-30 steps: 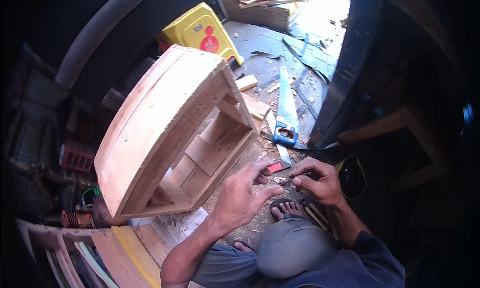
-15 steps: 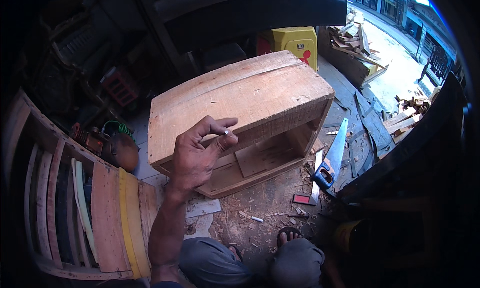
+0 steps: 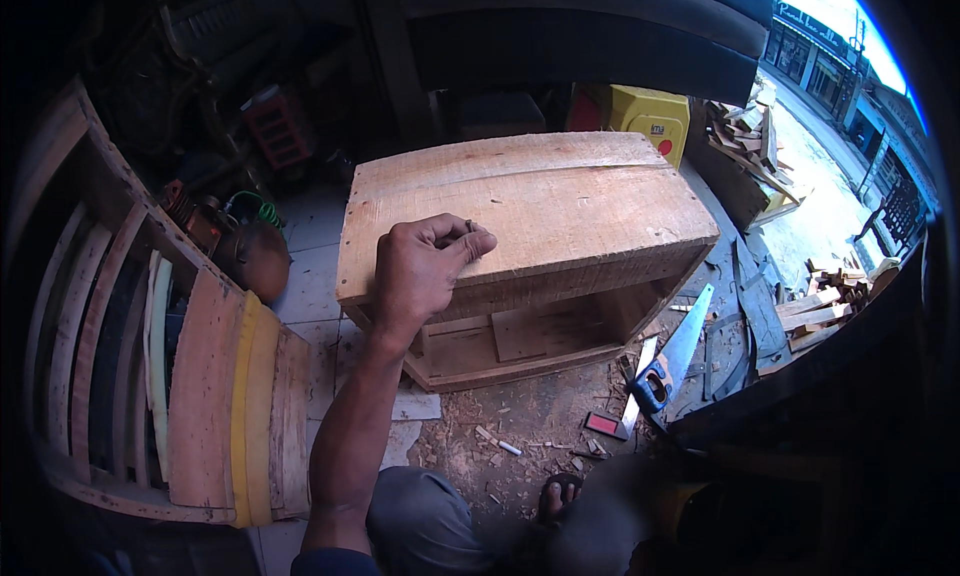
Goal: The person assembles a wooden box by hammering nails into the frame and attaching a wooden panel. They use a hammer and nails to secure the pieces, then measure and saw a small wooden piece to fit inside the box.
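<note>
A dark blue sleeve (image 3: 335,562) leaves the left forearm (image 3: 350,451) bare — worn with plain, loose grey trousers (image 3: 422,521) and, underfoot, a dark, open-toed sandal (image 3: 564,479).

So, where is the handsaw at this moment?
In the head view, the handsaw lies on the floor toward the right, by the right end of the wooden box and beside the try square.

Daylight from the street (image 3: 830,181), well right of the fingers (image 3: 470,246), glares white. Wooden box (image 3: 560,201) behind them brightly lit; gloom upper left. Knee (image 3: 598,521) lower right blurred; rim bent, blackened.
</note>
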A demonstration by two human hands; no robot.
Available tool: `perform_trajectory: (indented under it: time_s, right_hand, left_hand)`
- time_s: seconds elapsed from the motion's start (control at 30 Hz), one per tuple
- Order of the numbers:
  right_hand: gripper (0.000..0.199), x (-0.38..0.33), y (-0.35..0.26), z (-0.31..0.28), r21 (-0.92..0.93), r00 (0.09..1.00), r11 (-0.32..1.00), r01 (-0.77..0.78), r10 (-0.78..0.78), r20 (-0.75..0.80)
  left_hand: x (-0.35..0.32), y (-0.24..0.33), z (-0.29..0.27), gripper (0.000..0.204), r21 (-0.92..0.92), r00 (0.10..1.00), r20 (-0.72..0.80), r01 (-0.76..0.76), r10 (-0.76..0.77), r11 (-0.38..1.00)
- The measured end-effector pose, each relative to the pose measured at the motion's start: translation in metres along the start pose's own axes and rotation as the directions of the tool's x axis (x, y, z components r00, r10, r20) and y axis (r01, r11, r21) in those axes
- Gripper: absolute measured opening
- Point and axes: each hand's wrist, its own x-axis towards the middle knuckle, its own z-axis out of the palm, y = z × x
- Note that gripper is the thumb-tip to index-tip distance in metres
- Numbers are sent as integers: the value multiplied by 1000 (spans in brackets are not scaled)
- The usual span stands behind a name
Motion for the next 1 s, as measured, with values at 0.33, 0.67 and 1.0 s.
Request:
perform_trajectory:
  time_s: [0.33,0.67,1.0]
  right_hand:
    - [67,-32,-51,-54,227,863,840,493,-439,-249]
    - [68,-129,-241,-253,-34,465,520,854,-789,-402]
    - [59,-191,-360,-325,-550,175,308,776,-943,-282]
  left_hand:
    - [0,-4,1,22,33,996,-19,-89,90,995]
    - [-2,5,1,20,62,998,59,-35,32,997]
    - [-6,10,-3,24,51,999,54,6,-8,999]
